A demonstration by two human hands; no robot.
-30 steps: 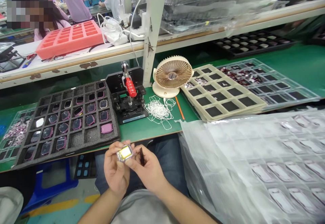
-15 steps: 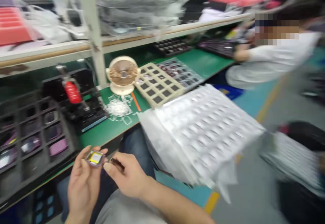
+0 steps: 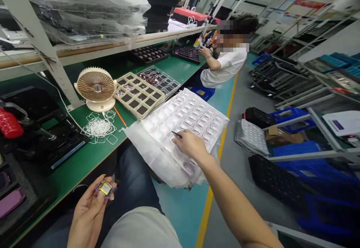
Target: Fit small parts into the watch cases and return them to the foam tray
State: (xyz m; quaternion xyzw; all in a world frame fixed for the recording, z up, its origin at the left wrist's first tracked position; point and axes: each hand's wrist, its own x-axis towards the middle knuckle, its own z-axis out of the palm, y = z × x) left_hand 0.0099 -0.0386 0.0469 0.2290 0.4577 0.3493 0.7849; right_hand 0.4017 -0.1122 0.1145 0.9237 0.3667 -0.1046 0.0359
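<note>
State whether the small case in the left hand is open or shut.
Open: in the left hand, the small case shows its yellow-edged silver inside, uncovered.

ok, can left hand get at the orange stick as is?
Probably not cleanly: the left hand is holding a purple-edged device. The orange stick lies uncovered on the green bench, though.
</note>
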